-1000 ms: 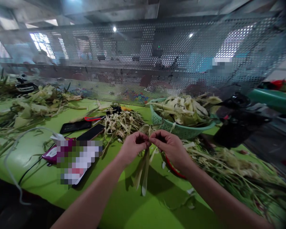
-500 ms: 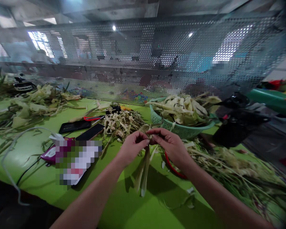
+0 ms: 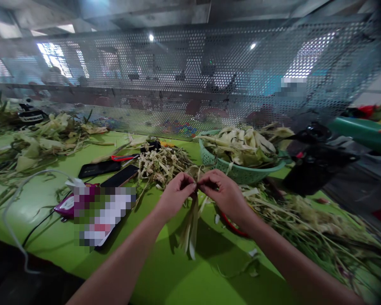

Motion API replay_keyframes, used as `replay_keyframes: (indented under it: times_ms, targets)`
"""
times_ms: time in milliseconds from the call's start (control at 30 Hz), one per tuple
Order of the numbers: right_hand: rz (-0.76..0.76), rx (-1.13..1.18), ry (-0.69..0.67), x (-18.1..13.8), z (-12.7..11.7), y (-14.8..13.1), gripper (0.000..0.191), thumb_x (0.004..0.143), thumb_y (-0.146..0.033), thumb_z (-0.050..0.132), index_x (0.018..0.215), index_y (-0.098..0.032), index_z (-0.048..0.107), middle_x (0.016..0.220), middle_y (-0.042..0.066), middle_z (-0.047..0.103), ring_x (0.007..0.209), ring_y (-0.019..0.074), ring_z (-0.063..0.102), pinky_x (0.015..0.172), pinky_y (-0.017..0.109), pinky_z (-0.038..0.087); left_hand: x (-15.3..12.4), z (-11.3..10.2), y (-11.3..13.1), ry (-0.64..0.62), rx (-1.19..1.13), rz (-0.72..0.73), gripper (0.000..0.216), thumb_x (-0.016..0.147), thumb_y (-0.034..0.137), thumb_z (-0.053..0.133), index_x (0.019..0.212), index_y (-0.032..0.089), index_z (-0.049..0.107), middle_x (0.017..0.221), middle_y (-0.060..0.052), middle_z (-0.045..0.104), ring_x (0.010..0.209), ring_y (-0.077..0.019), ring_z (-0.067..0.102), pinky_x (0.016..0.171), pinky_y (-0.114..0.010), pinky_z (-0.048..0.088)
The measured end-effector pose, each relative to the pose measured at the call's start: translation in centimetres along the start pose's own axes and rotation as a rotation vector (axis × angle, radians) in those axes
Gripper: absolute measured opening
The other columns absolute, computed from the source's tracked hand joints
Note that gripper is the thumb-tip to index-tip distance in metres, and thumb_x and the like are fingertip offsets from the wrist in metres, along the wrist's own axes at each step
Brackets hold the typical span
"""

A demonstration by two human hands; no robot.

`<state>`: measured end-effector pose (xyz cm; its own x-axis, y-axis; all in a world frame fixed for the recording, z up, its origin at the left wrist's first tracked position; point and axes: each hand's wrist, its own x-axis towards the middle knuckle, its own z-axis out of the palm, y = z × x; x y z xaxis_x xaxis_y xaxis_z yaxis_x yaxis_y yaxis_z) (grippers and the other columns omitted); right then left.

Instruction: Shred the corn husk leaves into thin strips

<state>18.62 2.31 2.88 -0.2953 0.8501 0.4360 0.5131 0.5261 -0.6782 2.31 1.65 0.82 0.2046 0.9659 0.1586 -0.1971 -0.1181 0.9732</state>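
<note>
My left hand and my right hand meet over the middle of the green table, fingertips pinched together on strips of dried corn husk. The husk ends hang down below the fingers, and a thin loop of it curls up above them. Exactly how the strips cross is hidden between the fingertips. Just beyond my left hand lies a pile of small knotted husk pieces. Behind my right hand stands a green plastic basket heaped with husks. A red ring lies partly under my right forearm.
Two dark phones, red-handled scissors, a purple tissue pack and a white cable are on the left. Loose husks cover the far left; shredded strands spread on the right. A perforated metal screen rises behind.
My right hand's fingers have drawn down and closed in against my left fingertips. The loop above the fingers shows more clearly, and the hanging husk ends have swung slightly.
</note>
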Motion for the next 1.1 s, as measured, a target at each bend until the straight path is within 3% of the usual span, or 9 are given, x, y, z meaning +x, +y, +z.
replay_keyframes:
  times_ms: [333, 567, 767, 933, 1100]
  targets:
    - [0.078, 0.105, -0.049, -0.2, 0.2, -0.2, 0.011, 0.083, -0.027, 0.058, 0.089, -0.021, 0.065, 0.083, 0.002, 0.069, 0.077, 0.018, 0.063, 0.072, 0.03, 0.048, 0.1, -0.3, -0.6, 0.024, 0.049, 0.039, 0.008, 0.08, 0.021, 0.055, 0.082, 0.018, 0.048, 0.076, 0.002, 0.05, 0.066, -0.01, 0.052, 0.064, -0.024, 0.044]
    - [0.008, -0.084, -0.006, -0.5, 0.2, -0.4, 0.008, 0.081, -0.023, 0.06, 0.084, -0.023, 0.068, 0.08, 0.002, 0.069, 0.076, 0.0195, 0.063, 0.07, 0.03, 0.046, 0.1, -0.4, -1.0, 0.03, 0.272, 0.161, 0.004, 0.08, 0.016, 0.053, 0.082, 0.019, 0.051, 0.076, 0.001, 0.052, 0.07, -0.0114, 0.048, 0.064, -0.022, 0.039]
    - [-0.048, -0.206, -0.023, -0.6, 0.3, -0.7, 0.006, 0.08, -0.019, 0.056, 0.079, -0.021, 0.062, 0.08, 0.003, 0.064, 0.074, 0.0188, 0.058, 0.067, 0.028, 0.042, 0.1, -0.3, -1.1, 0.019, 0.238, 0.151, 0.004, 0.08, 0.016, 0.052, 0.081, 0.019, 0.05, 0.075, 0.002, 0.052, 0.068, -0.0111, 0.049, 0.064, -0.023, 0.04]
    - [0.089, -0.028, -0.025, -0.4, 0.7, -0.1, 0.007, 0.081, -0.024, 0.054, 0.079, -0.02, 0.06, 0.072, 0.001, 0.062, 0.065, 0.016, 0.055, 0.061, 0.026, 0.041, 0.2, -0.4, -0.8, 0.016, 0.119, 0.084, 0.012, 0.075, 0.018, 0.061, 0.083, 0.017, 0.051, 0.078, 0.001, 0.054, 0.071, -0.0108, 0.051, 0.067, -0.023, 0.041]
    - [0.236, 0.222, -0.104, -0.1, 0.9, 0.3, 0.011, 0.08, -0.029, 0.056, 0.078, -0.019, 0.058, 0.065, -0.002, 0.056, 0.057, 0.0134, 0.052, 0.056, 0.026, 0.042, 0.2, -0.4, -0.7, 0.03, 0.183, 0.141, 0.015, 0.07, 0.012, 0.063, 0.079, 0.017, 0.052, 0.074, 0.002, 0.053, 0.068, -0.0102, 0.049, 0.064, -0.022, 0.039]
